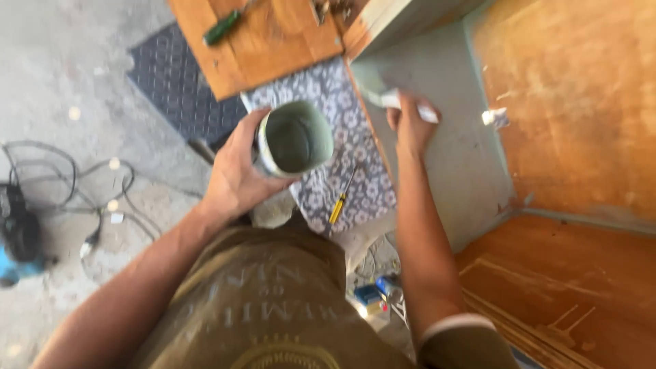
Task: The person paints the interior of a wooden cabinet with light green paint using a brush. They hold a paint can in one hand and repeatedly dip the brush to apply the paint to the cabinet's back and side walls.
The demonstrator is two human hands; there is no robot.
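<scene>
Below my chest, my left hand (236, 171) is wrapped around an open can (294, 140) of pale grey-green paint or putty, fingers curled on its side, holding it tilted so its mouth faces up at me. My right hand (410, 123) is closed on a pale-handled tool (389, 99), a scraper or brush, though the blur keeps me from telling which; its tip lies against the grey-green coated panel (444, 171) of a wooden cabinet. Beside that panel, to my right, the bare orange plywood (574, 116) shows scuffs and pale smears, with a small white lump (493, 117) at the edge of the coated area. On the floor under the can lies a flower-patterned mat (355, 178) with a yellow-handled screwdriver (339, 203) on it, well apart from both hands. Farther off, a wooden board (260, 48) carries a green-handled screwdriver (222, 29). Dark cables (75, 178) trail over the concrete floor (61, 82) on my left.
</scene>
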